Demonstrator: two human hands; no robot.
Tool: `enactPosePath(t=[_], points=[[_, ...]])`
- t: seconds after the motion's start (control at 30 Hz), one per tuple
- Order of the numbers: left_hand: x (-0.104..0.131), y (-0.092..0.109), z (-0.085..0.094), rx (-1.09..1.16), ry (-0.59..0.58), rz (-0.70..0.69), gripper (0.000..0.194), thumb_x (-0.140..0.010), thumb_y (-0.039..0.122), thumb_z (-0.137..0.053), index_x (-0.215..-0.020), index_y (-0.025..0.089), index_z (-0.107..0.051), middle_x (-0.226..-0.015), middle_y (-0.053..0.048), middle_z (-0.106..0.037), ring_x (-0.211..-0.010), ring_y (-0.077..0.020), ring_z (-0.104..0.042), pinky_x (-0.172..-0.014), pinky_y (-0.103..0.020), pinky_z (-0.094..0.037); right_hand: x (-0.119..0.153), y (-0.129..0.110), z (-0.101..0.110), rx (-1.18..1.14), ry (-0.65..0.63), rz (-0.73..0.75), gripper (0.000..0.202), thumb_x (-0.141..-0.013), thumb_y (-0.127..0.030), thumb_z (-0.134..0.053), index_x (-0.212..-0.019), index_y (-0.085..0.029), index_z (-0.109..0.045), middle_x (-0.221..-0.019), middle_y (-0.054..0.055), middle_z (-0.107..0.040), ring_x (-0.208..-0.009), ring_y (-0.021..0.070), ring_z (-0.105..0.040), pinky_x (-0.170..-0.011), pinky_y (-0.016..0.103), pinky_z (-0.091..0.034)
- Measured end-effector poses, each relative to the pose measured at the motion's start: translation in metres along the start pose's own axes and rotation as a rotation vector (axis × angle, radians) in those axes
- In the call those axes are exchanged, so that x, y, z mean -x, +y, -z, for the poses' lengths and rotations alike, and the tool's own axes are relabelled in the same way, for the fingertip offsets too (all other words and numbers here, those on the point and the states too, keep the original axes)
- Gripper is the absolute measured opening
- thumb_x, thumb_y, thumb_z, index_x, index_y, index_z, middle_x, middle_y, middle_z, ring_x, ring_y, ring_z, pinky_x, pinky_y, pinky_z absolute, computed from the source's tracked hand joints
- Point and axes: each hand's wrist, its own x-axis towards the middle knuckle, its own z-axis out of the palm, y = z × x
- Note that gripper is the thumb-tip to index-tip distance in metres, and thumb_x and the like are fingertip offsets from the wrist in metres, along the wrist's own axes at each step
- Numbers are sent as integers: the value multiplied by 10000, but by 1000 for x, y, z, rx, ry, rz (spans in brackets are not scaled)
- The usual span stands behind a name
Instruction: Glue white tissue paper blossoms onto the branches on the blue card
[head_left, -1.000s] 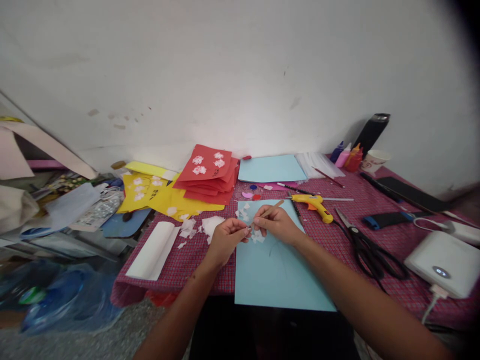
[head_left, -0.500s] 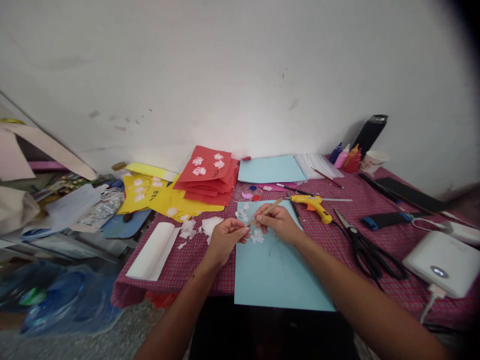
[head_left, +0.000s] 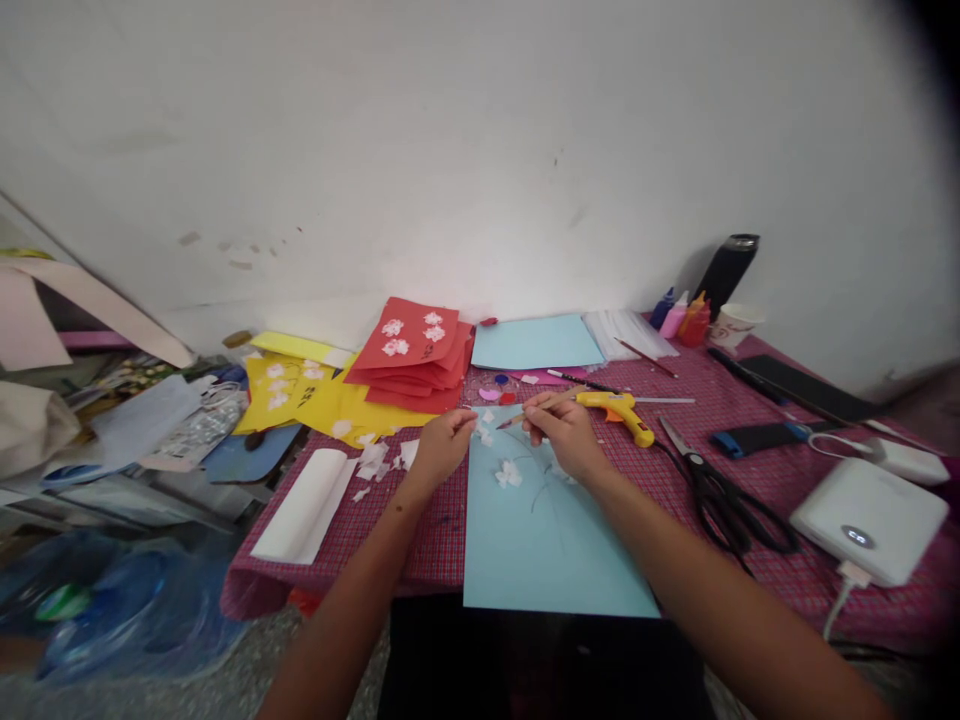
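A light blue sheet (head_left: 555, 560) lies at the table's front edge, with thin dark lines and white paper flowers (head_left: 508, 473) on its upper part. My right hand (head_left: 562, 432) grips a wooden brush (head_left: 517, 420) over the sheet, its tip pointing left and down near the small white pieces (head_left: 484, 430). At the sheet's upper left edge is my left hand (head_left: 446, 445), fingers pinched together; what they hold, if anything, is too small to name. White paper scraps (head_left: 373, 460) lie left of that hand.
Folded white paper (head_left: 306, 505) is at the left, red cards (head_left: 409, 350) and yellow cards (head_left: 281, 390) behind it. A yellow glue gun (head_left: 619, 408), black scissors (head_left: 724, 500) and white power bank (head_left: 870, 520) are at the right. Paint bottles (head_left: 694, 320) stand behind.
My hands have moved apart. The brush has turned from beside my left fingertips to point at the sheet, and the flower below is more exposed. The view has shifted slightly.
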Motion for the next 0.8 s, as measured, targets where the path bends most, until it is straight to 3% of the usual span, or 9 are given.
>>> enactPosePath(t=[0.17,0.33,0.47,0.8], points=[[9,-2,16,-66,81,24,267,-865,264,-525,-1047,199,-710,-1069,-54,-731,-1003,-201,-660,-927,-329,-480,-1,1,1,7,6,-7,152,-822,-316,-662,-817,-175,-608,-631,-21,-616,-458,98,-502,-440,238,-358],[29,-13,58,-51,209,154,275,-828,335,-575,-1011,175,-703,-974,-55,-739,-892,-206,-670,-816,-313,-504,0,1,-1,8,-3,-22,164,-812,-331,-669,-822,-179,-606,-627,-26,-614,-459,98,-497,-441,238,-361],[42,-24,81,-95,196,186,242,-786,337,-594,-922,176,-713,-884,-44,-734,-809,-205,-657,-745,-302,-488,2,0,-3,29,-21,-35,169,-809,-333,-673,-825,-180,-604,-628,-24,-615,-464,99,-501,-447,240,-370],[81,-20,73,-376,41,98,190,-837,321,-567,-925,199,-684,-912,-59,-695,-856,-216,-622,-807,-341,-451,3,2,-2,56,-36,-28,178,-818,-348,-670,-828,-185,-598,-633,-18,-615,-473,107,-499,-451,251,-369]])
